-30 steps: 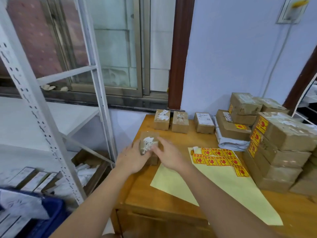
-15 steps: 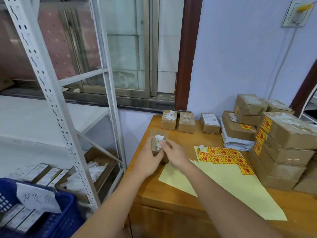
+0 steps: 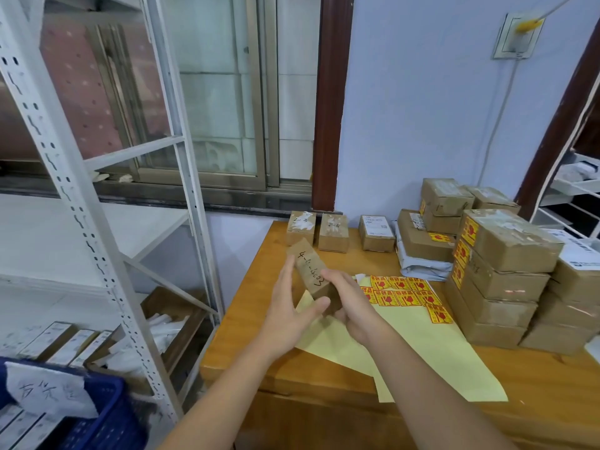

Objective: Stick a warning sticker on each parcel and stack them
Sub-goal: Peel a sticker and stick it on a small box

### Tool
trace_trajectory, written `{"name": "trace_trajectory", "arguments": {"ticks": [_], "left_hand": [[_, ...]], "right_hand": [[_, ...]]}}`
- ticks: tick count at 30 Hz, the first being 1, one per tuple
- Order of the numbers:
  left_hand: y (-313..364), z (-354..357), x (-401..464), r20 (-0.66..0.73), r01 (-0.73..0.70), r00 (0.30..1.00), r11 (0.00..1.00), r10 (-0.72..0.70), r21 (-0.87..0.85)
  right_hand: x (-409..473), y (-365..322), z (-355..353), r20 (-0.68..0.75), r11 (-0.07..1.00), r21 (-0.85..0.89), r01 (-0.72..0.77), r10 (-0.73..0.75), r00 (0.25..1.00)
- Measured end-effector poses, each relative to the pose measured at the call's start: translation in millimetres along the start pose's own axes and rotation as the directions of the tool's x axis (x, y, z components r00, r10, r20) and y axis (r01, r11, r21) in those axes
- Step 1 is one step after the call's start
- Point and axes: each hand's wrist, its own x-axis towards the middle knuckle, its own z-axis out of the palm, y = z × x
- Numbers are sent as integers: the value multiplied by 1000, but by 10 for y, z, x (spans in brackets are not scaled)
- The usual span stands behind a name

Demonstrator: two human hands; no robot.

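Just left of the frame's centre, a small brown parcel (image 3: 311, 273) is held above the wooden desk (image 3: 246, 306), grasped from both sides: the left hand (image 3: 287, 315) lies along its left face with the thumb hooked under the near end, and the right hand (image 3: 352, 308) wraps fingers round the right edge. The face with handwritten digits is turned up toward the camera and tilted, which I judge a way of looking over the sides for a bare spot to take a label; no sticker shows on the faces in view. Directly right of the hands, the sheet of red-and-yellow warning stickers (image 3: 404, 292) lies on a pale yellow backing sheet (image 3: 431, 355), near enough for the right hand to peel 1 off without shifting the parcel far. At the right of the frame stands the stack of labelled parcels (image 3: 500, 280), stickers facing left on their ends, so finished boxes gather there within easy reach. Along the desk's back edge, upper centre, 3 small parcels (image 3: 334, 233) sit in a row apart from the stack, showing no stickers on the faces in view, probably waiting their turn. By my reading the step in hand is choosing a face on this parcel; sticking and stacking remain
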Motion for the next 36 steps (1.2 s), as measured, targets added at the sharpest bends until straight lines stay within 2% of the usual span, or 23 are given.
{"name": "trace_trajectory", "arguments": {"ticks": [5,11,13,16,19,22,27,36], "left_hand": [[38,29,76,-54,137,987,973,-150,-186],[117,142,40,-21,100,994,965,-108,-244],[110,170,49,-7,93,995,961,-99,-260],[106,206,56,30,111,994,956,-107,-270],[131,232,39,60,128,991,957,-116,-262],[119,244,32,56,143,990,952,-133,-272],[76,227,3,18,150,989,966,-150,-210],[-121,124,41,-16,156,987,985,-158,-75]], "right_hand": [[-116,-2,-24,22,996,83,-20,18,1000],[-226,-16,-45,91,995,88,-51,43,995],[-228,-22,-44,72,999,33,-28,26,997],[-259,-50,-26,-4,988,-145,56,-57,998],[-314,-52,4,19,937,-298,183,-186,982],[-376,-64,33,46,888,-389,244,-246,968],[-333,1,43,62,831,-500,243,-245,968],[-178,150,135,71,788,-565,243,-247,966]]}}
